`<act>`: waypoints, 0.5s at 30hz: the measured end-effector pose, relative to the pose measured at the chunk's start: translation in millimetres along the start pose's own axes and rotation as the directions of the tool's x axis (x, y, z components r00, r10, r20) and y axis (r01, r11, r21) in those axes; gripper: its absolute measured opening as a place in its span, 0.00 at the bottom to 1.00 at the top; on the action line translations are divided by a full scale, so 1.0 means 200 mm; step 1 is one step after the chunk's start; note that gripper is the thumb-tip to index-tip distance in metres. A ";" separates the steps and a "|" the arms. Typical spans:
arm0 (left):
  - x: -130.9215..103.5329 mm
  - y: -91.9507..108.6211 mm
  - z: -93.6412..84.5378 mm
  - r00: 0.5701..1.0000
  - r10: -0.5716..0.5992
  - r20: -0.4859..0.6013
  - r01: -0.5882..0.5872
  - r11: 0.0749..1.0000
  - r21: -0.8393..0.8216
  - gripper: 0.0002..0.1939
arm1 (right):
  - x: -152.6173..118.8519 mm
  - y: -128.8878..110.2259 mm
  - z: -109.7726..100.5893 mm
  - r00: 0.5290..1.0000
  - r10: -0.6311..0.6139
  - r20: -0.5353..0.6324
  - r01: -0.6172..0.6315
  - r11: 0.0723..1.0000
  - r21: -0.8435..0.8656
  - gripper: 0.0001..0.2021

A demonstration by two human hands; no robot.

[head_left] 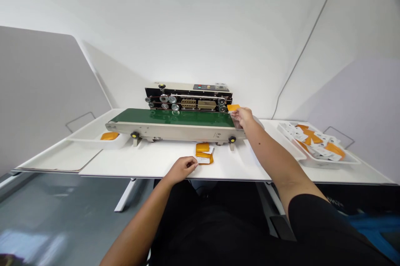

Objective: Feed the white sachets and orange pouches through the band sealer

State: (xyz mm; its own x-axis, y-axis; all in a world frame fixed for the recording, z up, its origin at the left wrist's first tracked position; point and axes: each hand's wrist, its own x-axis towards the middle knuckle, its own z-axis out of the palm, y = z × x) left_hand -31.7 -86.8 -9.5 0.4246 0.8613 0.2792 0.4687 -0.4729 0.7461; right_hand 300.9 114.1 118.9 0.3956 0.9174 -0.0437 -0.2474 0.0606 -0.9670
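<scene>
My right hand [243,117] pinches a small orange packet [233,108] with a white end. It holds the packet at the right end of a band sealer [189,98], close to the rollers. Below the sealer, two orange packets with white parts lie on the table: an upper packet [202,147] and a lower packet [205,158]. My left hand [183,168] is at the table's front edge, its fingers curled and thumb and fingertips closed at the left corner of the lower packet. The fingertips partly hide that contact.
The sealer's green conveyor belt [175,118] runs across the table [150,162]. A white tray [336,162] full of orange and white packets stands at the right. At the left, another white tray [90,141] holds an orange packet [109,136]. Grey panels flank both sides.
</scene>
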 end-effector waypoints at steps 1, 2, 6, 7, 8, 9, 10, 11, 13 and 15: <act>0.00 0.00 0.00 1.000 0.001 0.002 -0.001 1.000 0.002 0.12 | 0.00 0.00 0.03 1.000 0.012 0.019 -0.011 1.000 -0.018 0.08; 0.00 0.00 0.00 1.000 0.001 0.003 -0.001 1.000 0.001 0.12 | 0.00 0.00 0.05 0.999 0.023 0.038 -0.022 0.999 -0.039 0.07; 0.00 0.00 0.00 1.000 0.006 -0.007 -0.006 1.000 -0.015 0.11 | -0.01 0.00 0.16 0.990 0.056 0.126 -0.036 0.987 -0.155 0.05; 0.00 0.00 0.00 1.000 0.006 -0.011 -0.006 1.000 -0.017 0.11 | -0.02 0.00 0.18 0.987 0.060 0.149 -0.030 0.981 -0.192 0.05; 0.00 0.00 0.00 1.000 0.006 -0.013 -0.006 1.000 -0.017 0.10 | -0.03 -0.01 0.19 0.984 0.060 0.167 -0.020 0.972 -0.232 0.06; 0.00 0.00 0.00 1.000 0.005 -0.014 -0.005 1.000 -0.016 0.10 | -0.04 -0.02 0.20 0.982 0.054 0.179 -0.003 0.962 -0.273 0.07; -0.01 -0.01 0.00 1.000 0.005 -0.014 -0.005 1.000 -0.014 0.10 | -0.06 -0.03 0.19 0.982 0.040 0.184 0.020 0.951 -0.310 0.09; -0.01 -0.01 0.00 1.000 0.005 -0.013 -0.005 1.000 -0.012 0.10 | -0.08 -0.04 0.18 0.983 0.022 0.182 0.041 0.941 -0.337 0.11; -0.01 -0.01 0.00 1.000 0.008 -0.010 -0.008 1.000 -0.008 0.09 | -0.16 -0.04 0.15 0.983 -0.101 0.154 0.156 0.901 -0.405 0.15; -0.01 -0.02 0.00 1.000 0.010 -0.009 -0.011 1.000 -0.012 0.09 | -0.29 -0.01 0.11 0.926 -0.342 0.159 0.373 0.770 -0.518 0.17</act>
State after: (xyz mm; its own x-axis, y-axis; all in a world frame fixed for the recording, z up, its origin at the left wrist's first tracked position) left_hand -33.6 -86.1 -12.8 0.4228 0.8578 0.2921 0.4549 -0.4797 0.7503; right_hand 258.9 70.2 128.9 0.3100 0.8916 0.3301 0.4153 0.1853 -0.8906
